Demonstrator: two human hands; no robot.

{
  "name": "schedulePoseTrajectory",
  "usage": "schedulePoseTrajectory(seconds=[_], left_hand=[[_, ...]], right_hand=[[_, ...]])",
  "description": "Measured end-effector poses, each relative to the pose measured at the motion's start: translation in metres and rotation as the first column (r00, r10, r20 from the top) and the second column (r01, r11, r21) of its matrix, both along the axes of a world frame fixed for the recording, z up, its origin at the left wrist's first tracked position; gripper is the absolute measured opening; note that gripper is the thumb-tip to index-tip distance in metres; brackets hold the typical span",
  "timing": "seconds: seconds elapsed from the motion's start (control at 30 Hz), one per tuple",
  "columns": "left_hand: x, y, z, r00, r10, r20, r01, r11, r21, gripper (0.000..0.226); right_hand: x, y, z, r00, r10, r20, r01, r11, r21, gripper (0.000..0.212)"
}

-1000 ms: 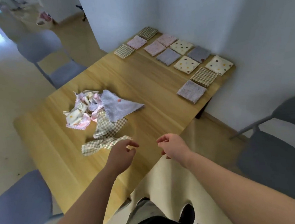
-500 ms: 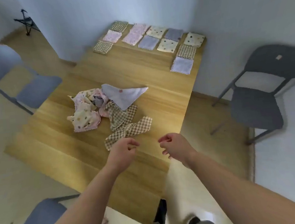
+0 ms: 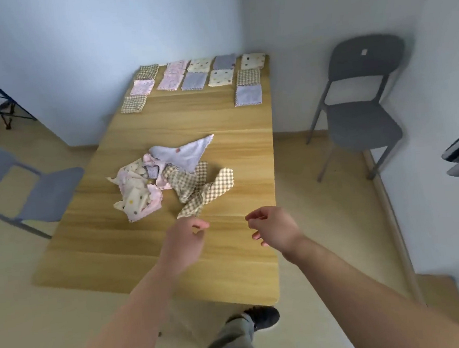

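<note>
From my remote view, a blue chair [image 3: 47,195] stands at far left beside a long wooden table [image 3: 232,279]. On the middle of the table lies a crumpled pile of cloths [image 3: 143,187], pink, cream and lilac. A brown checked cloth [image 3: 210,192] trails from its right side toward me. The left hand [image 3: 183,243] hovers at that cloth's near corner with thumb and forefinger close together; I cannot tell whether it pinches the fabric. Well apart to its right, the right hand [image 3: 275,231] hangs over bare wood, fingers loosely curled, holding nothing. Folded cloths [image 3: 195,79] line the table's far end. A grey chair [image 3: 362,123] stands at right.
</note>
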State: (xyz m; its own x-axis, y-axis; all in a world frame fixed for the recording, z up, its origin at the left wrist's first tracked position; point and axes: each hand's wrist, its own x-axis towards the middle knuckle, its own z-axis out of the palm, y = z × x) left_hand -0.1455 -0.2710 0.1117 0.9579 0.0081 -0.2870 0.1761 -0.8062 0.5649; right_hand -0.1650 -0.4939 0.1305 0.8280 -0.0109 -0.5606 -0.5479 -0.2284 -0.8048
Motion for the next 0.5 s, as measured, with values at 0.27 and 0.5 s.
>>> schedulePoseTrajectory(seconds=[0.27, 0.5], left_hand=[[0.047, 0.036, -0.005, 0.989, -0.127, 0.081, 0.128, 0.992, 0.003, 0.01], [0.143, 0.06, -0.083, 0.941, -0.268, 0.206, 0.241, 0.959, 0.147, 0.022]], right_hand=[[-0.008, 0.052, -0.013, 0.985, -0.17, -0.002, 0.17, 0.985, -0.006, 0.013], [0.044, 0.103, -0.097, 0.917, -0.397, 0.036, 0.398, 0.917, -0.021, 0.014]])
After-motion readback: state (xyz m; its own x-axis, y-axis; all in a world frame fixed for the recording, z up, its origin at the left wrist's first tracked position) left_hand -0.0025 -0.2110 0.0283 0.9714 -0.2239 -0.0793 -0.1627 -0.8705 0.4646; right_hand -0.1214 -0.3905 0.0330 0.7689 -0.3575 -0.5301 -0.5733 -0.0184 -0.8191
